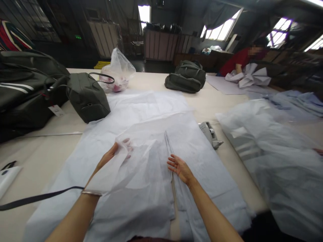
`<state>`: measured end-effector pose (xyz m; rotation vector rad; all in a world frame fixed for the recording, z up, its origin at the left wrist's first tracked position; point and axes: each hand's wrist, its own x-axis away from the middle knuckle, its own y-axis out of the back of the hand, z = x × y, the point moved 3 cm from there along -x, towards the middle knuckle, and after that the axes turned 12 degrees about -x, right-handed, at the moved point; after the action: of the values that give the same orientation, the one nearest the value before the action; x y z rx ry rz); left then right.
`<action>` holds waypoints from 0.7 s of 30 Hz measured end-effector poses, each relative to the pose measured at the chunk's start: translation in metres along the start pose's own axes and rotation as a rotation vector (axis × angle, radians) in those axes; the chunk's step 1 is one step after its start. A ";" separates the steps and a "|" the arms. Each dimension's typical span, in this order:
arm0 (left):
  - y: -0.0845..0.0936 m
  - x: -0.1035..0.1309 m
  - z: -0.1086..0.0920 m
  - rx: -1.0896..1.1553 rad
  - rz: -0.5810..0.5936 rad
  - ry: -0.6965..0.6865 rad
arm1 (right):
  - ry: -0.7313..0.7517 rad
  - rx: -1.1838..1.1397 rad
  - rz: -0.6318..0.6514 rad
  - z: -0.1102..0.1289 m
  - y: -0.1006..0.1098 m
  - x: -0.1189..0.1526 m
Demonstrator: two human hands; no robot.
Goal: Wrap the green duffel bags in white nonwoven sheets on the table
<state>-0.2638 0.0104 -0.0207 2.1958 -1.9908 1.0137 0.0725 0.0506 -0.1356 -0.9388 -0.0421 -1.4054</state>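
My left hand (123, 149) is partly covered by a thin, translucent white plastic sheet (143, 168). Its spread fingers show faintly through the film, which also drapes over the forearm down to a bracelet at the wrist. My right hand (178, 166) has its fingers stretched out at the sheet's right side, palm turned toward the left hand. It is at a narrow folded edge and holds nothing that I can see. Below both hands, more pale plastic sheets (148, 104) lie spread on the cream table (227, 104).
Dark green bags (88, 95) stand at left, and another dark green bag (185, 75) sits at the back. Beside the sheets is a grey tape dispenser (210, 134). Plastic-covered items (275, 151) lie at right. A black strap (42, 196) crosses the left side. A person in red (234, 62) works behind.
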 end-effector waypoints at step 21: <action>-0.029 0.071 0.023 -0.371 0.433 -0.245 | 0.077 -0.015 0.067 -0.015 -0.058 0.050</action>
<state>-0.2285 -0.0565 0.0051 1.8070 -2.5795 0.3436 0.0277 0.0082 -0.0883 -0.8895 0.0572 -1.3798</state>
